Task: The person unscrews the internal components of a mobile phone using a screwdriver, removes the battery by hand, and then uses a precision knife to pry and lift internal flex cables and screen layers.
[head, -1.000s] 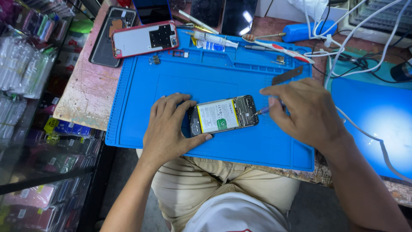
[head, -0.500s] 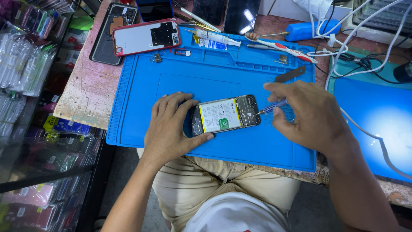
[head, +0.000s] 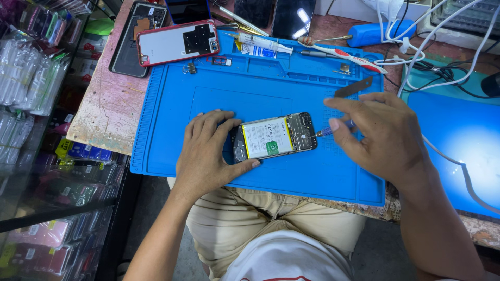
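An opened phone (head: 274, 137) with its back off, showing a white battery and black boards, lies on a blue work mat (head: 219, 93). My left hand (head: 208, 151) clamps the phone's left end, thumb along its near edge. My right hand (head: 377, 135) grips a small blue-handled screwdriver (head: 329, 130), whose tip touches the phone's right end.
A red-rimmed phone back cover (head: 177, 42) and a dark phone frame (head: 133, 36) lie at the mat's far left. A syringe (head: 260, 41), a toothbrush (head: 344, 52), a blue-handled tool (head: 372, 34) and a metal pry blade (head: 353, 87) lie along the far edge. White cables (head: 416, 47) trail at the right beside a second blue mat (head: 458, 135).
My right hand has shifted slightly, keeping the screwdriver at the phone's right end. My left hand still holds the phone in place.
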